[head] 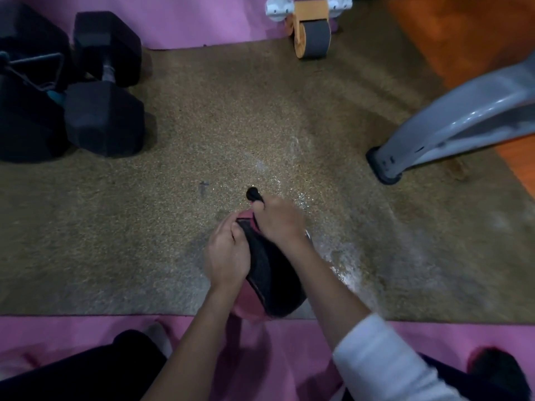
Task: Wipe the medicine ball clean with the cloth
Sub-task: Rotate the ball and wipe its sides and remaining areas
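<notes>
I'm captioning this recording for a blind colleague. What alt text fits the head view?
A person's left hand grips a dark cloth draped over a pink medicine ball on a brown mat; the right hand grips a black knob-like end just beyond it. Dumbbells lie far left, an ab roller ahead.

A dark cloth drapes over the pink medicine ball on the brown mat.

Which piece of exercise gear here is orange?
The ab roller at the far edge of the brown mat: orange sides, grey tread, white handles. The dumbbell on the left is black, and the medicine ball nearest the camera is pink.
</notes>
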A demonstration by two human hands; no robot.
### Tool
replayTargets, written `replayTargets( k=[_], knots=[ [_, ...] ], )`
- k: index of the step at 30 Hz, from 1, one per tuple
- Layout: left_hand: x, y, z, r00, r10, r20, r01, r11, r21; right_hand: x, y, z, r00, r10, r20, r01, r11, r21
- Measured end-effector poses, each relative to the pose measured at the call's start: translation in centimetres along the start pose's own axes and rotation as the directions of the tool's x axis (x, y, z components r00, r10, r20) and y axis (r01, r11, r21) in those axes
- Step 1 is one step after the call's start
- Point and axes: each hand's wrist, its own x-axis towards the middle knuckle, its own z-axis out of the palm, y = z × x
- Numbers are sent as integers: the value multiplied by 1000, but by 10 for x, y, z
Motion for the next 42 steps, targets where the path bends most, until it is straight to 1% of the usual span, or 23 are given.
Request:
replayTargets(
  k=[3,4,6,7,10,12,14,16,18,20,22,24,25,27,29,31,33,36,38,39,40,41,42],
  knots=[
    [6,0,0,997,-67,41,68,997,-31,-73,4,25,939,-249,-236,251,968,-21],
    [6,-2,-1,997,-50,51,52,997,-51,-92,8,28,915,-292,-278,303,953,-2],
    [5,-4,-3,999,31,41,-28,998,-61,-83,15,22,903,-345,-255,356,935,-5],
    [5,-5,-2,998,51,28,-50,998,-46,-63,13,15,921,-326,-212,333,943,-4],
    [4,-1,1,995,99,23,-99,995,6,10,3,-4,990,-104,100,105,994,-4],
    [5,4,2,995,98,22,-99,994,38,32,2,-7,986,3,164,-3,1000,0],
    [9,7,4,999,29,34,-31,998,57,1,9,5,996,-86,1,86,996,-21],
    [16,5,7,998,-43,55,39,997,68,-59,14,18,943,-260,-207,270,962,23],
    [20,5,8,995,-35,94,28,997,78,-89,23,24,893,-340,-296,362,932,21],
    [20,3,7,991,32,133,-42,996,77,-60,25,12,917,-310,-253,327,945,28],
    [17,3,5,982,97,160,-113,989,97,-9,18,1,983,-162,-87,164,986,15],
    [11,4,5,979,140,151,-159,980,117,24,13,-10,997,-18,73,16,999,34],
    [11,4,6,979,144,141,-162,979,123,27,15,-8,998,-4,61,3,1000,24],
    [15,8,5,982,128,141,-143,984,103,-9,18,4,986,-109,-128,109,994,-4],
    [21,12,6,981,119,155,-132,989,75,-68,21,21,935,-194,-297,210,978,21],
    [20,15,10,992,71,106,-91,976,197,-101,27,33,907,-193,-374,221,975,34],
    [11,14,14,998,-38,44,26,971,237,-99,30,31,908,-200,-369,229,973,38],
    [4,11,18,996,-73,49,67,990,126,-54,23,5,943,-220,-248,229,973,6],
    [9,12,20,996,-65,56,59,992,108,-5,21,-16,997,-69,-40,72,995,68],
    [10,14,21,996,-64,56,58,992,111,13,22,-21,999,9,44,-13,996,87],
    [10,16,21,997,-65,52,59,991,118,18,22,-21,997,39,64,-43,996,72],
    [9,17,21,997,-61,51,54,991,119,11,23,-17,1000,2,16,-2,999,43],
    [9,18,20,997,-59,58,52,992,117,-7,24,-8,991,-90,-97,92,996,14]
  ],
)
